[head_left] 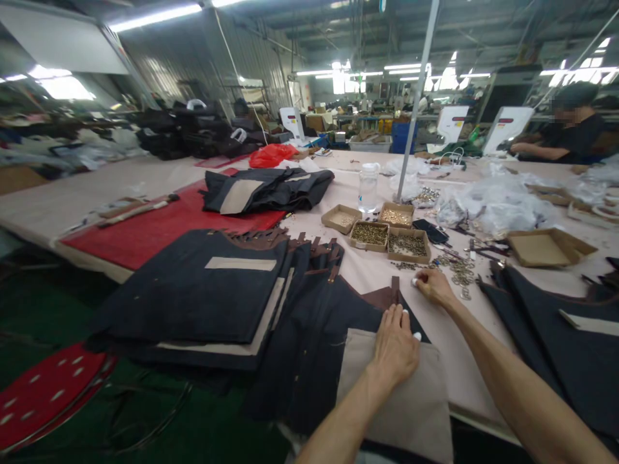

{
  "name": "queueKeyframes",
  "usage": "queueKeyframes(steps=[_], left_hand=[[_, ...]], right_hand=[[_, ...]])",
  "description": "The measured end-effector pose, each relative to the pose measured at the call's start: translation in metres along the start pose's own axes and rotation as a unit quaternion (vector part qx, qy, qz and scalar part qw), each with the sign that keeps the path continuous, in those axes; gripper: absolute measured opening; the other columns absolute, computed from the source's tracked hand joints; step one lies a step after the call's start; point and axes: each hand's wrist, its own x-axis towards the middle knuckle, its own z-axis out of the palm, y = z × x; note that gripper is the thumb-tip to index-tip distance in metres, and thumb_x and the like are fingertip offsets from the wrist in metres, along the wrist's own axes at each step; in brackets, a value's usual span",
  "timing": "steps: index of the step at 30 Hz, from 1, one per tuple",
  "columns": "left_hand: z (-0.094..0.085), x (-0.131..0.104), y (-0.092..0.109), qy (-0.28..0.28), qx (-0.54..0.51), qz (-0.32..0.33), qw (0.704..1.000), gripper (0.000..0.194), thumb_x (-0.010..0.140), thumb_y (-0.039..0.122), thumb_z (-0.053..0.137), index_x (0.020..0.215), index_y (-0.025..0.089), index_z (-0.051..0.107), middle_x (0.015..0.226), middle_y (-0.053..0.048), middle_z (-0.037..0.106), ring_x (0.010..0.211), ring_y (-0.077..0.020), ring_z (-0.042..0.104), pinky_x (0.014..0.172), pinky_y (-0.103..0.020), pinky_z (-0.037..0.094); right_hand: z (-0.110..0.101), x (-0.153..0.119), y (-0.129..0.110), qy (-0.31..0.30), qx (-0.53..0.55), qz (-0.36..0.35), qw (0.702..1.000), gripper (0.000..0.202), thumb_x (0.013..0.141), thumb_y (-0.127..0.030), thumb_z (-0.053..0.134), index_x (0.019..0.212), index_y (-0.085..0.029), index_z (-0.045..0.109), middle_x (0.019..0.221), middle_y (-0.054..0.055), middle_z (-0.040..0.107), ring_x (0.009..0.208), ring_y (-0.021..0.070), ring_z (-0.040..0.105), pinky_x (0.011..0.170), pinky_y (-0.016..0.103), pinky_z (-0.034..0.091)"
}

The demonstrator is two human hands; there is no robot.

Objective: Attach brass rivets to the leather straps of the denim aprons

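Note:
My left hand lies flat, fingers stretched out, on a dark cloth panel with a beige patch. White coverings show on its fingertips. Just beyond those fingers, a brown strap tab sticks up from the panel's brown-trimmed edge. To the right, my right hand is low over the table with its fingers curled together; whatever they hold, if anything, is hidden. Near it are loose metal rings and a small box of dark metal fittings.
A stack of dark panels lies left, more panels right. Cardboard boxes of brassy fittings, a clear bottle, a metal pole and plastic bags stand beyond. A person sits at the far right.

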Motion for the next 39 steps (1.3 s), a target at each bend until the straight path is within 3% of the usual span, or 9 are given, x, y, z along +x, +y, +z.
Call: queueKeyframes(steps=[6,10,14,17,21,25,30,33,39], left_hand=[[0.018,-0.002,-0.015,0.021,-0.044,-0.014,0.999,0.062,0.096,0.033,0.048,0.152,0.01,0.037,0.165,-0.018,0.028,0.155,-0.0318,0.022,0.123,-0.054,0.031],[0.018,-0.001,-0.017,0.055,-0.054,-0.068,0.995,0.066,0.093,0.035,0.053,0.149,0.003,0.038,0.158,-0.025,0.036,0.152,-0.037,0.026,0.121,-0.057,0.034],[0.011,0.006,-0.016,0.049,-0.046,-0.075,0.995,0.067,0.09,0.036,0.057,0.148,0.008,0.039,0.151,-0.023,0.046,0.144,-0.0368,0.038,0.119,-0.056,0.035],[0.002,0.012,-0.015,0.038,-0.035,-0.073,0.996,0.059,0.089,0.038,0.058,0.141,0.013,0.047,0.142,-0.019,0.054,0.134,-0.0351,0.047,0.116,-0.053,0.037],[-0.001,0.013,-0.012,0.044,-0.021,-0.074,0.996,0.061,0.09,0.04,0.057,0.142,0.011,0.045,0.143,-0.02,0.051,0.135,-0.0364,0.044,0.117,-0.054,0.033],[0.0,0.012,-0.008,0.049,-0.014,-0.074,0.996,0.063,0.09,0.04,0.057,0.142,0.008,0.045,0.143,-0.022,0.05,0.134,-0.0363,0.044,0.118,-0.054,0.031],[0.003,0.011,-0.006,0.053,-0.007,-0.076,0.996,0.063,0.092,0.043,0.056,0.147,0.016,0.046,0.147,-0.019,0.047,0.137,-0.0382,0.04,0.117,-0.058,0.031],[0.008,0.01,-0.007,0.05,0.002,-0.082,0.995,0.061,0.094,0.045,0.054,0.148,0.017,0.048,0.152,-0.018,0.043,0.142,-0.039,0.036,0.118,-0.059,0.029],[0.013,0.012,-0.01,0.052,0.002,-0.088,0.995,0.059,0.097,0.045,0.05,0.149,0.018,0.048,0.154,-0.016,0.042,0.144,-0.0385,0.034,0.119,-0.059,0.028]], right_hand=[[-0.002,-0.001,-0.006,0.013,0.031,-0.026,0.999,0.027,0.08,-0.03,0.058,0.096,-0.017,0.075,0.075,0.004,0.069,0.071,0.0192,0.061,0.069,0.029,0.043],[-0.013,-0.017,-0.036,-0.13,0.091,-0.148,0.976,0.029,0.081,-0.026,0.059,0.105,-0.019,0.074,0.089,0.005,0.069,0.074,0.0178,0.06,0.069,0.028,0.045],[-0.022,-0.03,-0.052,-0.226,0.016,-0.219,0.949,0.021,0.08,-0.022,0.063,0.098,-0.021,0.074,0.091,0.004,0.064,0.08,0.0181,0.058,0.074,0.028,0.043],[-0.026,-0.032,-0.051,-0.229,-0.017,-0.228,0.946,0.017,0.079,-0.018,0.063,0.095,-0.02,0.071,0.091,0.004,0.061,0.08,0.0179,0.056,0.076,0.028,0.042],[-0.028,-0.027,-0.054,-0.234,0.007,-0.249,0.94,0.034,0.085,-0.021,0.061,0.118,-0.023,0.068,0.096,0.004,0.059,0.084,0.0187,0.057,0.078,0.028,0.042],[-0.027,-0.019,-0.059,-0.253,-0.025,-0.283,0.925,0.018,0.085,-0.024,0.062,0.101,-0.022,0.069,0.094,0.004,0.058,0.083,0.0183,0.055,0.079,0.028,0.041],[-0.018,-0.014,-0.037,-0.193,-0.043,-0.222,0.955,0.005,0.078,-0.019,0.059,0.074,-0.019,0.061,0.084,0.003,0.056,0.076,0.0164,0.053,0.072,0.027,0.04],[-0.015,-0.009,-0.017,-0.159,0.009,-0.171,0.972,0.006,0.078,-0.023,0.058,0.077,-0.019,0.062,0.077,0.001,0.059,0.07,0.0163,0.055,0.067,0.026,0.041],[-0.014,0.031,0.006,0.02,-0.022,-0.041,0.999,0.023,0.079,-0.032,0.055,0.09,-0.018,0.071,0.076,0.005,0.07,0.07,0.0207,0.063,0.069,0.029,0.044]])
